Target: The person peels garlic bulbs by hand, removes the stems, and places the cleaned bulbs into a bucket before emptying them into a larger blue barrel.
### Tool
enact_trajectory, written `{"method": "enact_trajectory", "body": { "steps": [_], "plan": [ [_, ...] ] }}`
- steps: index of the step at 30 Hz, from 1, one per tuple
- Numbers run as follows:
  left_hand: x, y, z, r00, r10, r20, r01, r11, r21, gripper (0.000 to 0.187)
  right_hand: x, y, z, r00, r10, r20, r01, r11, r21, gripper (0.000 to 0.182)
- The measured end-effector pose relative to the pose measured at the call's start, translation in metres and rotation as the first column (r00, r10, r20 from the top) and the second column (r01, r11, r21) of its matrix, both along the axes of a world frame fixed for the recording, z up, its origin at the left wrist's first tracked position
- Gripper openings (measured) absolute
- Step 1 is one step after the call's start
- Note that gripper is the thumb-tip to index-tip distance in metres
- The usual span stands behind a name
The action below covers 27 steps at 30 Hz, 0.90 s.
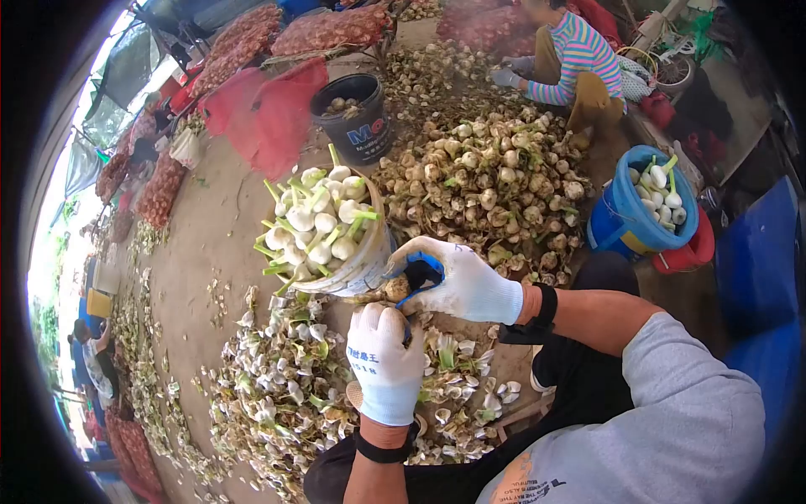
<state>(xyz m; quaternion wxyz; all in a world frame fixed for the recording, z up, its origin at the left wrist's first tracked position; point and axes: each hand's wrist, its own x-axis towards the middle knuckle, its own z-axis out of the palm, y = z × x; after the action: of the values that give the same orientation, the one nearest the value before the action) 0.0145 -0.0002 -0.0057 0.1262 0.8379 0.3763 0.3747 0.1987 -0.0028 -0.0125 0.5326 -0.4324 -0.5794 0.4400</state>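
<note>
Bulb [396, 290]: centre of the frame, brown skin on, apparently being peeled; next move calls for steady thumb pressure
Right hand [470, 281]: pinching the bulb
Left hand [384, 357]: curled just below; cannot tell its grip

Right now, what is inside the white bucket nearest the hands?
The white bucket holds white bulbs with green stem stubs, heaped above the rim. Whatever lies beneath that top layer is covered, so the bottom can't be seen.

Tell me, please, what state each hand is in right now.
Left hand: curled closed; whether it holds anything cannot be told.
Right hand: closed, holding a brownish garlic bulb.
</note>
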Motion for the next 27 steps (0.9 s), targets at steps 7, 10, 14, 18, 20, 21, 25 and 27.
{"method": "enact_trajectory", "body": {
  "steps": [7, 10, 14, 18, 20, 21, 25, 27],
  "plan": [
    [0.004, -0.004, 0.002, 0.997, 0.036, -0.073, -0.025, 0.99, 0.138, 0.027, 0.005, -0.003, 0.01, 0.995, -0.089, 0.041, 0.092, 0.993, -0.073, 0.055],
    [-0.003, -0.009, 0.002, 0.996, 0.084, 0.027, -0.085, 0.996, 0.031, 0.028, 0.012, 0.0, 0.012, 0.991, -0.126, -0.039, 0.122, 0.988, -0.089, 0.056],
    [-0.007, -0.009, 0.011, 0.831, 0.348, 0.435, -0.003, 0.784, -0.621, 0.034, 0.013, 0.002, 0.004, 0.988, -0.149, -0.039, 0.148, 0.988, -0.042, 0.056],
    [-0.013, 0.003, 0.004, 0.662, 0.445, 0.603, 0.268, 0.611, -0.745, 0.043, -0.002, -0.001, -0.004, 0.999, -0.05, -0.022, 0.05, 0.999, 0.003, 0.06],
    [-0.017, 0.005, 0.002, 0.653, 0.446, 0.612, 0.295, 0.594, -0.748, 0.038, -0.008, -0.004, -0.007, 0.999, -0.029, -0.024, 0.029, 1.0, -0.012, 0.06],
    [-0.017, 0.005, 0.008, 0.684, 0.439, 0.583, 0.298, 0.561, -0.772, 0.031, -0.01, -0.005, -0.006, 1.0, -0.014, -0.023, 0.013, 1.0, -0.027, 0.06],
    [-0.022, 0.005, 0.01, 0.694, 0.445, 0.566, 0.337, 0.494, -0.802, 0.017, -0.01, -0.003, -0.008, 0.998, 0.024, -0.054, -0.028, 0.997, -0.074, 0.057],
    [-0.024, 0.004, 0.01, 0.685, 0.441, 0.58, 0.351, 0.498, -0.793, 0.014, -0.012, -0.002, -0.01, 0.996, 0.041, -0.08, -0.048, 0.994, -0.098, 0.057]
  ]
}}
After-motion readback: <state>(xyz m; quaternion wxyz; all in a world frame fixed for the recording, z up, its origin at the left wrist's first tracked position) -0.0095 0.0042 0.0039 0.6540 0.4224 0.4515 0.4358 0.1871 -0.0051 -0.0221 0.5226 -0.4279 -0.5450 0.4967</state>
